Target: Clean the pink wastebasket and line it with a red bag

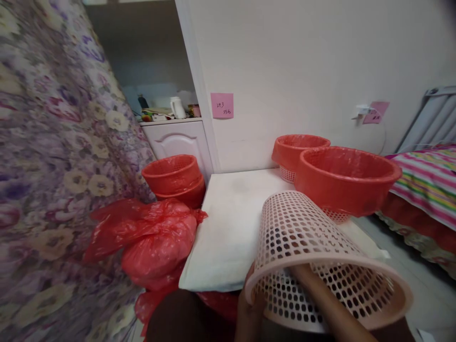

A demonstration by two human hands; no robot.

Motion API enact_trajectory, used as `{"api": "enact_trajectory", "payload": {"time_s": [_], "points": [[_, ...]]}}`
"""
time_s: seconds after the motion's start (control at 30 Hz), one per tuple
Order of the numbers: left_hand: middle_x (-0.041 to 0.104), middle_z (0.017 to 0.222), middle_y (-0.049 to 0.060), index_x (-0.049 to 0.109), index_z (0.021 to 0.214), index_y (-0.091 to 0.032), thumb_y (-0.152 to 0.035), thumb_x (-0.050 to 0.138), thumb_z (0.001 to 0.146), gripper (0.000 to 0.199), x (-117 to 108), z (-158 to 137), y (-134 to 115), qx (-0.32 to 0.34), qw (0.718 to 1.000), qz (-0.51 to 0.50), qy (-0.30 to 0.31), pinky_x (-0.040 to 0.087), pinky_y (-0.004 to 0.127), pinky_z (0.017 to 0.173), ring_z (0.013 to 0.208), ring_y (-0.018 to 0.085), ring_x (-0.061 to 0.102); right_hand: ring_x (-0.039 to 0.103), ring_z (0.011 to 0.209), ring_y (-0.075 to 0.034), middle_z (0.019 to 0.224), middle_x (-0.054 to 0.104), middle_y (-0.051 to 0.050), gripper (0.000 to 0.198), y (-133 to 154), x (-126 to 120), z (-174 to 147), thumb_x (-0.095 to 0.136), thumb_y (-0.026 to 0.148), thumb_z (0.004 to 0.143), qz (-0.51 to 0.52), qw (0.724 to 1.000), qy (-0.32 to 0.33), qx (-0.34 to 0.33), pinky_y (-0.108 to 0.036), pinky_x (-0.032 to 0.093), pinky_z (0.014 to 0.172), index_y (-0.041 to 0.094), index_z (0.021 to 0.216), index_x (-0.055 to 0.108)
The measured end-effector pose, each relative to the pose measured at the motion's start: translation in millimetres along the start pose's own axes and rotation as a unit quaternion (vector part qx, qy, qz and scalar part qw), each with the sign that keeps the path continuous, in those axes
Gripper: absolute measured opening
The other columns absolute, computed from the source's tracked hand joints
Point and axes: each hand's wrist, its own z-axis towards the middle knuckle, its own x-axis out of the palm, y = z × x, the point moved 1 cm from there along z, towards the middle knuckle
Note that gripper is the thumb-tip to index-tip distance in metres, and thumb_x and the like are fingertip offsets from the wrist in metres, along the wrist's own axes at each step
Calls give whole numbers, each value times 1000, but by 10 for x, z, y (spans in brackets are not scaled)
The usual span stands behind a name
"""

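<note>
A pale pink plastic wastebasket (299, 228) with a honeycomb of holes lies tilted in front of me, its wide mouth facing me. My left hand (252, 289) grips its rim at the left side, some fingers going behind the wall. Into the mouth reaches my right forearm, with my right hand (297, 271) inside the basket. The wall's mesh and the shadow hide its fingers, so what it touches does not show. Beneath the basket's far end is a white cloth-covered surface (231, 204).
Baskets lined with red plastic bags (349, 178) stand at the right. More red-lined baskets (173, 173) and tied red bags (160, 242) sit at the left beside a floral curtain (71, 180). A bed (427, 180) is far right; a cabinet (178, 142) stands behind.
</note>
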Motion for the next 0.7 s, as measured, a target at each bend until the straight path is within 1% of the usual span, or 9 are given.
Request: {"api": "enact_trajectory", "payload": {"time_s": [0.17, 0.23, 0.33, 0.4, 0.43, 0.5, 0.57, 0.63, 0.7], "points": [[74, 107, 13, 71, 104, -18, -45, 75, 64, 48, 15, 6, -43, 21, 1000, 10, -13, 45, 50, 104, 120, 35, 58, 53, 122, -39, 126, 65, -13, 74, -50, 67, -733, 47, 2, 43, -36, 997, 35, -61, -62, 35, 105, 19, 113, 67], [74, 110, 13, 67, 113, -17, -44, 74, 66, 55, -10, 6, -73, 21, 1000, 13, -12, 47, 50, 102, 119, 35, 59, 55, 120, -42, 126, 64, -18, 71, -108, 44, -1042, 51, 5, 47, -41, 993, 40, -98, -67, 38, 101, 15, 116, 65], [71, 117, 13, 62, 122, -17, -42, 72, 69, 59, -74, 8, -183, 24, 999, 23, -11, 47, 49, 103, 117, 34, 60, 58, 118, -34, 127, 65, -13, 55, 15, -98, -1231, 58, 15, 65, 30, 987, 106, -115, -54, 45, 101, 21, 119, 63], [68, 125, 13, 59, 127, -18, -39, 74, 69, 63, -130, 11, -299, 27, 999, 35, -10, 45, 47, 106, 120, 32, 59, 64, 108, -29, 115, 71, -8, 40, 237, -241, -1115, 58, 18, 70, 82, 976, 167, -111, -46, 51, 95, 26, 108, 68], [65, 129, 12, 57, 129, -19, -39, 74, 70, 64, -162, 12, -359, 30, 998, 44, -15, 43, 45, 107, 121, 31, 58, 65, 106, -28, 111, 72, -7, 36, 357, -311, -989, 59, 19, 70, 97, 976, 162, -108, -44, 52, 93, 26, 103, 70], [59, 137, 9, 53, 133, -24, -39, 71, 74, 64, -227, 15, -452, 43, 997, 64, -30, 42, 42, 109, 125, 28, 56, 66, 102, -30, 102, 74, -7, 34, 545, -413, -645, 58, 18, 66, 96, 989, 53, -96, -46, 52, 92, 24, 96, 72], [53, 144, 7, 47, 137, -28, -40, 69, 77, 66, -285, 28, -477, 63, 994, 76, -43, 41, 39, 109, 129, 25, 52, 63, 107, -31, 103, 74, -7, 38, 614, -417, -264, 54, 19, 68, 75, 994, -52, -66, -50, 49, 96, 24, 101, 71], [54, 143, 7, 47, 137, -26, -40, 72, 75, 69, -322, 57, -422, 63, 993, 89, -41, 40, 38, 110, 130, 25, 50, 59, 114, -30, 110, 72, -7, 39, 573, -330, 68, 51, 20, 73, 69, 992, -90, -54, -53, 45, 100, 25, 108, 68], [63, 132, 10, 57, 128, -20, -42, 74, 72, 63, -324, 95, -318, 36, 994, 102, -28, 43, 40, 107, 125, 29, 55, 57, 118, -29, 118, 69, -7, 35, 465, -212, 292, 51, 25, 80, 66, 991, -101, -52, -54, 42, 102, 24, 112, 65]]}}
